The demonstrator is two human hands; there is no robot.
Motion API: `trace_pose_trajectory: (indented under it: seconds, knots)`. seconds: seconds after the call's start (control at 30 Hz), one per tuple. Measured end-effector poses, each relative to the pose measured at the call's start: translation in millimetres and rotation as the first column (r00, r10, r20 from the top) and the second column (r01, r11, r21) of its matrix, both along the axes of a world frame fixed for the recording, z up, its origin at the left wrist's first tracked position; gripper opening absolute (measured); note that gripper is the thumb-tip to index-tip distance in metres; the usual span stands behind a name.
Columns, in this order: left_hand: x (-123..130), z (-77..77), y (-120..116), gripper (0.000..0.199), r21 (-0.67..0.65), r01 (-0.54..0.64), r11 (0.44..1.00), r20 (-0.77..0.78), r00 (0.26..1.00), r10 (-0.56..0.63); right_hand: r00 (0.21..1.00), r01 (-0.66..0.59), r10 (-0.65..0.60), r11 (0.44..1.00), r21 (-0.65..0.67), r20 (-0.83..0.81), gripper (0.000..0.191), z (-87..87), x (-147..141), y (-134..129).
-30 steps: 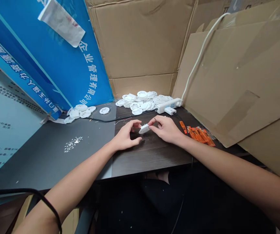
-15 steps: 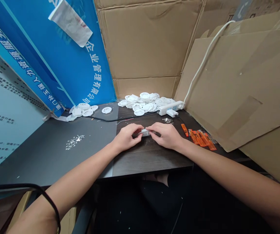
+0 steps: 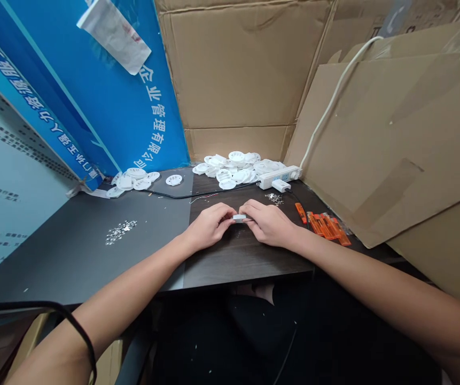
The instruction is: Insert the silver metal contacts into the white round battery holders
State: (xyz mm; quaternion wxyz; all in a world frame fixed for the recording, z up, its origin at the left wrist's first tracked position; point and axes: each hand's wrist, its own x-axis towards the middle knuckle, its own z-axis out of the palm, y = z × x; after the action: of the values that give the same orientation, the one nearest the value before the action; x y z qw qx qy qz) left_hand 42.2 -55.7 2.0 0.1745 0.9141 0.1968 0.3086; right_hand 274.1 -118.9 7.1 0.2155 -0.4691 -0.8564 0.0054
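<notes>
A small white piece [image 3: 239, 218] is held between both hands, just above the dark wooden part of the desk. My left hand [image 3: 210, 225] pinches its left end with thumb and fingers. At its right end, the fingers of my right hand [image 3: 269, 222] are closed on it. Behind the hands lies a heap of white round discs [image 3: 238, 176]. Small metal parts [image 3: 274, 199] are scattered just beyond my right hand, and a larger pile of metal parts [image 3: 121, 232] rests on the grey surface to the left.
A white power strip [image 3: 280, 176] with a plugged-in adapter [image 3: 281, 185] stands at the back right. Orange tools [image 3: 329, 227] lie right of my right hand. More discs [image 3: 135, 179] sit at the back left, near a black cable [image 3: 181, 197]. Cardboard [image 3: 406, 133] walls the right side.
The white piece looks slightly turned and thinner between my fingers, and both hands have shifted a little. The whole view has moved slightly.
</notes>
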Motion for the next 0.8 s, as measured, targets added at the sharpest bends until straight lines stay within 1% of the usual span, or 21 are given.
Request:
trace_pose_trajectory:
  seconds: [0.1, 0.13, 0.2, 0.27, 0.3, 0.33, 0.37, 0.4, 0.47, 0.5, 0.53, 0.57, 0.6, 0.63, 0.67, 0.73, 0.8]
  knots:
    - [3, -2.8, -6, 0.011, 0.004, -0.006, 1.000, -0.009, 1.000, 0.006, 0.998, 0.047, -0.045, 0.996, -0.074, 0.032, 0.027, -0.1, -4, -1]
    - [4, -3.0, -8, 0.011, -0.016, -0.033, 0.999, -0.038, 0.999, 0.033, 0.997, 0.067, -0.063, 0.993, -0.099, 0.042, 0.027, 0.1, -6, -1]
    - [6, -0.1, -6, 0.013, -0.069, -0.123, 0.990, -0.117, 0.987, 0.114, 0.994, 0.102, -0.095, 0.985, -0.137, 0.051, 0.026, 1.3, -9, 0]
    - [2, 9.0, 6, 0.017, -0.106, -0.247, 0.963, -0.184, 0.957, 0.225, 0.990, 0.138, -0.131, 0.978, -0.154, 0.055, 0.029, 3.4, -12, 1]
    - [-3, 16.0, 18, 0.019, -0.110, -0.316, 0.942, -0.199, 0.936, 0.291, 0.986, 0.161, -0.153, 0.973, -0.163, 0.063, 0.036, 4.3, -13, 2]
    - [-11, 24.3, 32, 0.021, -0.114, -0.400, 0.909, -0.213, 0.904, 0.371, 0.982, 0.183, -0.172, 0.968, -0.171, 0.077, 0.045, 4.8, -14, 3]
    - [-21, 33.4, 49, 0.023, -0.116, -0.506, 0.855, -0.225, 0.852, 0.473, 0.978, 0.200, -0.185, 0.963, -0.178, 0.099, 0.052, 4.8, -15, 3]
    - [-33, 42.5, 67, 0.025, -0.116, -0.611, 0.783, -0.234, 0.783, 0.577, 0.974, 0.211, -0.190, 0.960, -0.183, 0.125, 0.055, 4.0, -16, 3]
    - [-60, 58.1, 101, 0.030, -0.116, -0.770, 0.627, -0.262, 0.633, 0.729, 0.968, 0.211, -0.178, 0.960, -0.186, 0.178, 0.048, 0.8, -19, 4]
    - [-71, 63.6, 116, 0.034, -0.118, -0.831, 0.544, -0.281, 0.554, 0.784, 0.965, 0.206, -0.168, 0.961, -0.184, 0.201, 0.045, -1.1, -21, 4]
    - [-81, 67.4, 129, 0.038, -0.116, -0.872, 0.475, -0.298, 0.487, 0.821, 0.963, 0.200, -0.159, 0.963, -0.180, 0.220, 0.045, -2.5, -23, 5]
    - [-88, 69.7, 138, 0.042, -0.103, -0.902, 0.419, -0.303, 0.429, 0.851, 0.960, 0.193, -0.149, 0.965, -0.176, 0.235, 0.047, -2.7, -25, 5]
    - [-92, 71.2, 145, 0.044, -0.084, -0.923, 0.376, -0.307, 0.383, 0.871, 0.959, 0.183, -0.137, 0.967, -0.175, 0.248, 0.048, -1.1, -26, 6]
    - [-94, 72.7, 149, 0.044, -0.063, -0.933, 0.355, -0.309, 0.357, 0.881, 0.957, 0.175, -0.125, 0.969, -0.176, 0.261, 0.049, 3.0, -26, 5]
    - [-94, 75.2, 150, 0.044, -0.044, -0.936, 0.350, -0.312, 0.346, 0.885, 0.955, 0.165, -0.111, 0.970, -0.179, 0.275, 0.050, 10.1, -25, 4]
    - [-93, 86.0, 147, 0.042, -0.015, -0.926, 0.378, -0.324, 0.362, 0.874, 0.958, 0.143, -0.091, 0.974, -0.178, 0.272, 0.052, 33.2, -15, -3]
    - [-94, 104.5, 139, 0.044, 0.015, -0.911, 0.413, -0.314, 0.388, 0.867, 0.992, 0.081, -0.068, 0.989, -0.126, 0.108, 0.049, 63.2, 3, -15]
